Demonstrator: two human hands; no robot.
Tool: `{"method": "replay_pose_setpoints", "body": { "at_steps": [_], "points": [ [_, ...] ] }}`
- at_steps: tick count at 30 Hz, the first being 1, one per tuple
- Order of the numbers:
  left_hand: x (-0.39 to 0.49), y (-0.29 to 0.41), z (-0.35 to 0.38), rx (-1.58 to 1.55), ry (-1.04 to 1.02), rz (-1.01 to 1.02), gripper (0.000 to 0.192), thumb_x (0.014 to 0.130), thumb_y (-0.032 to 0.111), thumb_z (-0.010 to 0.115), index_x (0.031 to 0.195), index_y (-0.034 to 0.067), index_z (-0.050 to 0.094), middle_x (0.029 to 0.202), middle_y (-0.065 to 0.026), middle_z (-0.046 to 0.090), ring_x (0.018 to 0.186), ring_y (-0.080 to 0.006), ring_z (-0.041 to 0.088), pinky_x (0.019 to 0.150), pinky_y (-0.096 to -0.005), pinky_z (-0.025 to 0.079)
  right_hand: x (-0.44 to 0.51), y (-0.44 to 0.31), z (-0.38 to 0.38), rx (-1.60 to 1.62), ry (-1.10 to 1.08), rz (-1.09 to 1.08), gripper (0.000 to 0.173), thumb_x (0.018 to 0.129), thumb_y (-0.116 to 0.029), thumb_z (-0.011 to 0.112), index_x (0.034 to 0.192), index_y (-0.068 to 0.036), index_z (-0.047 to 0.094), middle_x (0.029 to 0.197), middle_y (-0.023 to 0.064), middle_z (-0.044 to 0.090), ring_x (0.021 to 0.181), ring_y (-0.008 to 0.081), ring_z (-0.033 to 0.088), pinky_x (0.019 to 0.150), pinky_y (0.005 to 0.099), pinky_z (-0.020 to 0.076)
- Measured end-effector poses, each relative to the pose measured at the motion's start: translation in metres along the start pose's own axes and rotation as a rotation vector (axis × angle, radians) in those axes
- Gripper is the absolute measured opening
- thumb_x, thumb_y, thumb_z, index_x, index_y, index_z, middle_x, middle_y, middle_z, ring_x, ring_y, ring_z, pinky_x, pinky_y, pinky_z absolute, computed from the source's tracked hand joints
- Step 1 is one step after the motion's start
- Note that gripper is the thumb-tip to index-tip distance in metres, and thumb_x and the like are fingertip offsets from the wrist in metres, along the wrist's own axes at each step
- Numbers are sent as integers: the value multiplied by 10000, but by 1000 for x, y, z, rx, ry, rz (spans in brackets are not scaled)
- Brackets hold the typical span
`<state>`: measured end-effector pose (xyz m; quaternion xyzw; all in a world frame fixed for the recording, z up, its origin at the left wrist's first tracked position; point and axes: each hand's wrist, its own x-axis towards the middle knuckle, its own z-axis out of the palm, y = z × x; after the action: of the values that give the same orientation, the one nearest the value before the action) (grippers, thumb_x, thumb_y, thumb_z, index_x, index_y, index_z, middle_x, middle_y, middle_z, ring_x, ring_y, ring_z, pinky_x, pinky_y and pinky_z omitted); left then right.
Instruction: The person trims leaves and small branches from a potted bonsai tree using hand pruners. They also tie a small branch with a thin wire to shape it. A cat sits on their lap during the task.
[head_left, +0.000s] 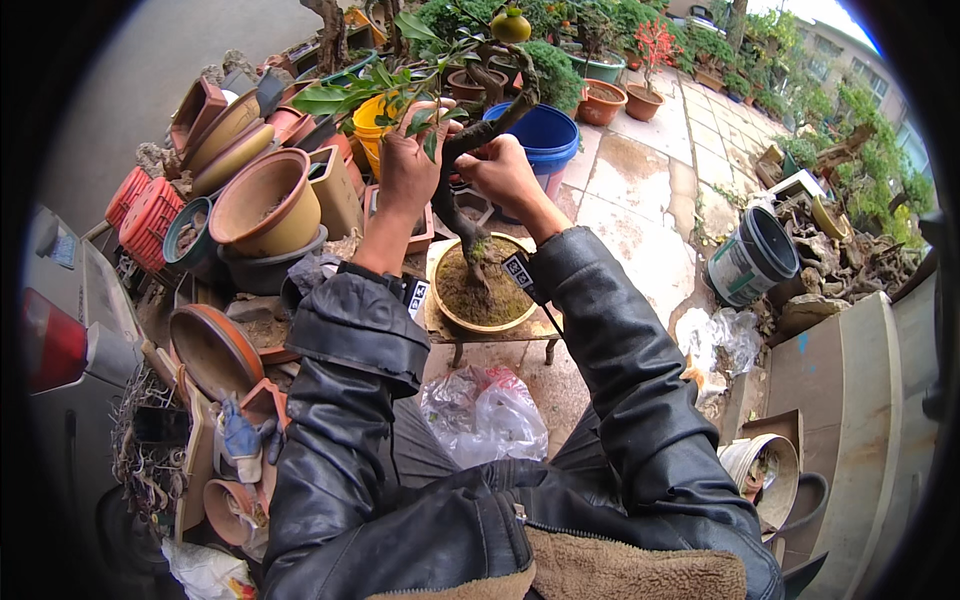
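A bonsai tree with a curved trunk (448, 202) rises from a round, pale-rimmed pot (480, 328) on a small stand. My left hand (409, 169) is raised on the left side of the trunk, with its fingers among the green leaves (330, 100). On the other side, my right hand (504, 172) has its fingers bent and drawn together close to the trunk. What either set of fingertips grips is hidden or too small to tell. A round yellow-green fruit (511, 26) sits at the top of the tree.
Stacked pots (266, 202) crowd the left side. A blue bucket (551, 139) stands behind my right hand, a yellow bucket (367, 127) behind my left. Clear plastic bags (487, 420) lie below the stand. A dark bucket (752, 255) is at the right, beside gnarled wood.
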<state>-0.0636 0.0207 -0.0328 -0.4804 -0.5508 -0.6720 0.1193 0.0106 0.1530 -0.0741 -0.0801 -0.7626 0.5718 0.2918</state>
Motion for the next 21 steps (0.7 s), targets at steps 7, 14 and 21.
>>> {"method": "replay_pose_setpoints", "body": {
  "at_steps": [7,14,21],
  "points": [
    [-1,1,-6,178,-53,11,264,1043,250,620,1081,11,725,862,-71,750,814,-137,697,781,-288,537,-9,-6,-2,61,1,103,110,916,-24,696,954,74,730,831,51,721,699,96,669,616,239,529],
    [-1,-1,-9,212,-75,19,269,1040,252,623,1076,8,730,872,-72,756,826,-144,704,785,-290,540,-21,-13,-1,269,-24,71,85,915,-24,700,943,53,725,807,64,714,642,92,623,587,229,504],
    [1,-4,-6,161,-35,33,133,970,21,590,972,28,723,847,-112,763,781,-280,748,703,-362,548,-28,-18,4,404,31,104,68,832,36,657,831,93,694,698,87,669,581,136,614,547,272,506]
  ]
}}
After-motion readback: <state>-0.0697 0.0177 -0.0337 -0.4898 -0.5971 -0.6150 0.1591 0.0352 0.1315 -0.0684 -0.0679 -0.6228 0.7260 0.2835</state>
